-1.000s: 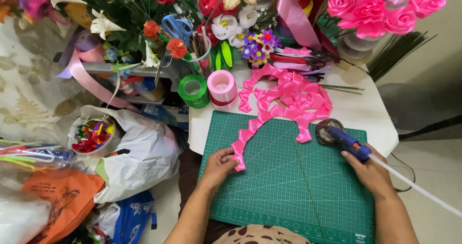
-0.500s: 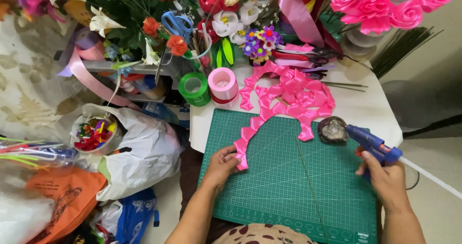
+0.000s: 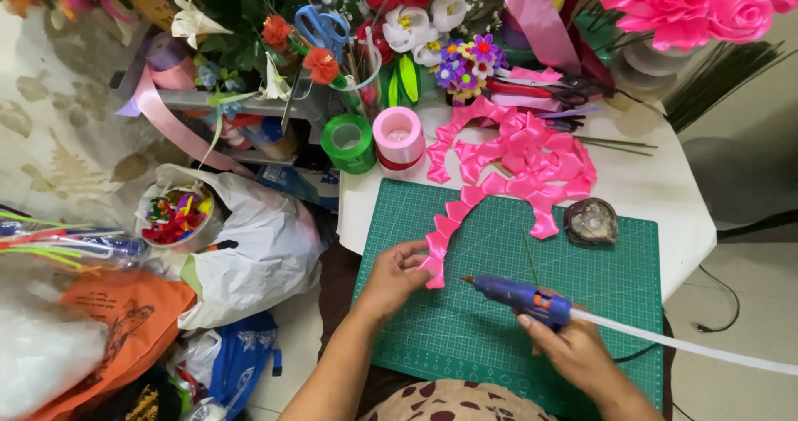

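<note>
Green cutting mat [image 3: 465, 338] fills the lower centre, where we see the right hand [image 3: 573, 356] with fingers wrapped round a blue glue gun [image 3: 524, 298], its nozzle aimed left at the pink ribbon chain [image 3: 515, 167]. The left hand [image 3: 392, 276] pinches the chain's near end between closed fingers. Many folded petals already trail up toward the ribbon spools [image 3: 374, 140] at upper centre; the end piece looks unglued. Half a second ago the gun sat farther right, beside the dark dish [image 3: 591, 221].
</note>
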